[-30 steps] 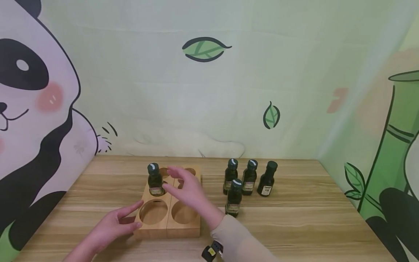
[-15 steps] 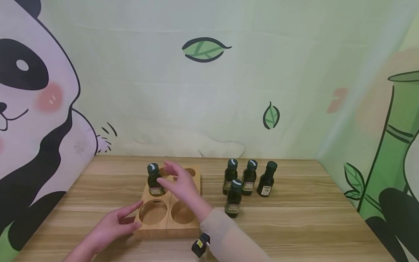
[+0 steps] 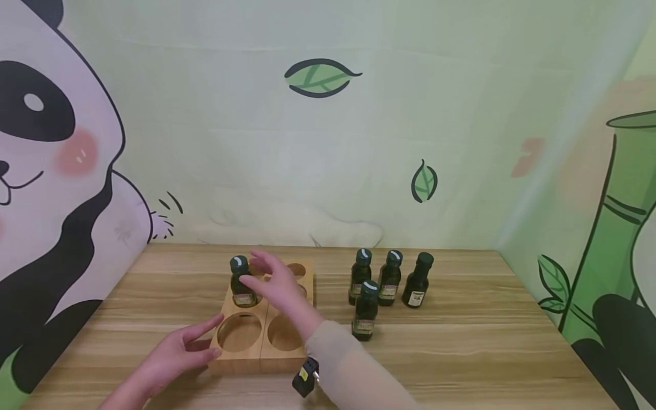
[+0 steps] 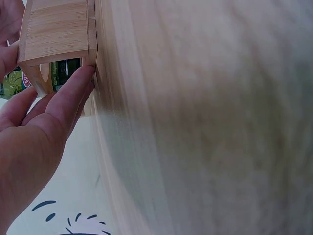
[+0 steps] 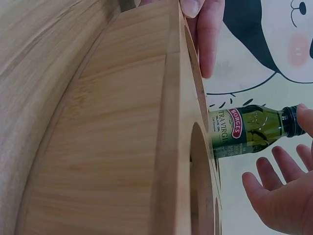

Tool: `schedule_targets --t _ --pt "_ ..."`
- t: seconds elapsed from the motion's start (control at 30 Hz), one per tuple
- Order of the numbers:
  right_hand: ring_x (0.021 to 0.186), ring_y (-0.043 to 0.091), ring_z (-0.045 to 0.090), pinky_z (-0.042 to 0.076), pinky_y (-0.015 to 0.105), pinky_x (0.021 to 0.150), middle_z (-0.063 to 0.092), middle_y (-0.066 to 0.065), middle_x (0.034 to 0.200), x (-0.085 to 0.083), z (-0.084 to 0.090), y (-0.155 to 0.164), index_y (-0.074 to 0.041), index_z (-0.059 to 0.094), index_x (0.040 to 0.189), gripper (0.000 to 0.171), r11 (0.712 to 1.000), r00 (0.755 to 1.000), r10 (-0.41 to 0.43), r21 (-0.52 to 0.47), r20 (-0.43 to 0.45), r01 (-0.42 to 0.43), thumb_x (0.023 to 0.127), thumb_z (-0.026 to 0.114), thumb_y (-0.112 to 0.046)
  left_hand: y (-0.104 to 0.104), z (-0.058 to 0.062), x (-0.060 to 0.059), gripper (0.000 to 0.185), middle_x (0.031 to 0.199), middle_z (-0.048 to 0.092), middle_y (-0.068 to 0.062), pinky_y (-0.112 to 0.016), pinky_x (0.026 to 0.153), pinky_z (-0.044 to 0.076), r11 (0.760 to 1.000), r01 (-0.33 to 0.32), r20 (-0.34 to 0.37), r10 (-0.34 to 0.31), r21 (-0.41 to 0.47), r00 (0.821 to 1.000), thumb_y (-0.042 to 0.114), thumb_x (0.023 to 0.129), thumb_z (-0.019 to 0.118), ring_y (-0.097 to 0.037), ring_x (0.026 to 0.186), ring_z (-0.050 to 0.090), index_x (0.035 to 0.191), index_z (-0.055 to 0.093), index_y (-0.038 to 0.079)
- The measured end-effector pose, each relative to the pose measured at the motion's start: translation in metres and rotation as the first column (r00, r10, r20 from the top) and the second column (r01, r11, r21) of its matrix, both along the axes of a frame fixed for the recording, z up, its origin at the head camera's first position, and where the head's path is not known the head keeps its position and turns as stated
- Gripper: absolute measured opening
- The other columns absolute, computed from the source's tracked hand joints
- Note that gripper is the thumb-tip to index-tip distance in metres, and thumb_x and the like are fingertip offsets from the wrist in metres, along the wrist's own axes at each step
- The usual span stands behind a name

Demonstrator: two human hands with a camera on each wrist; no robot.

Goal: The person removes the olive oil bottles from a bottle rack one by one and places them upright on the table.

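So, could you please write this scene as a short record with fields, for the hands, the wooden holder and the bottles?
left hand: open, fingers resting against the near left corner of the wooden holder
right hand: open, fingers spread, beside the bottle in the holder, not gripping it
wooden holder: on the table; the two near holes are empty
bottle in the holder: upright, dark cap, left side
loose bottles: four, upright on the table right of the holder

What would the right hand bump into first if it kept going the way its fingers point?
Most likely the dark green glass bottle standing in the wooden holder; the right hand looks open just beside it, though depth is unclear.
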State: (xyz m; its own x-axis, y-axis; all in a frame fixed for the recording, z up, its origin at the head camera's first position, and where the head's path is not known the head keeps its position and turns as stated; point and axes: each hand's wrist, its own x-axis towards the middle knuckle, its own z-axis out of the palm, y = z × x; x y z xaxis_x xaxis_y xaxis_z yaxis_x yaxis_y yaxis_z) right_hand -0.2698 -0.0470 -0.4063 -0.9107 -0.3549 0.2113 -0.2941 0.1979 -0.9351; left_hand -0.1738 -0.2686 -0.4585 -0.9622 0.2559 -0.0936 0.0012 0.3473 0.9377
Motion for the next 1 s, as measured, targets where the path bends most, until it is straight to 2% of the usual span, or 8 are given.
schedule_targets --t 0.37,1.0 --pt "0.119 0.017 0.058 0.050 0.035 0.096 0.065 0.002 0.128 -0.001 0.004 -0.012 -0.022 0.055 0.141 0.053 1.000 1.000 -0.006 0.030 0.003 0.006 0.092 0.074 -0.025 -0.001 0.000 0.001 0.071 0.154 0.031 -0.026 -0.035 0.086 0.056 1.000 0.018 0.001 -0.018 0.015 1.000 0.020 0.090 0.075 -0.047 0.123 0.052 0.148 0.041 -0.001" --pt "0.110 0.011 0.061 0.052 0.032 0.090 0.068 -0.004 0.118 0.000 0.004 -0.019 -0.028 0.064 0.131 0.039 0.997 0.997 -0.074 0.005 0.005 0.074 0.093 0.071 -0.022 -0.001 -0.003 -0.001 0.070 0.154 0.029 -0.028 -0.036 0.084 0.057 0.999 0.027 0.004 -0.028 0.045 1.000 0.014 0.091 0.073 -0.049 0.123 0.051 0.149 0.038 -0.004"
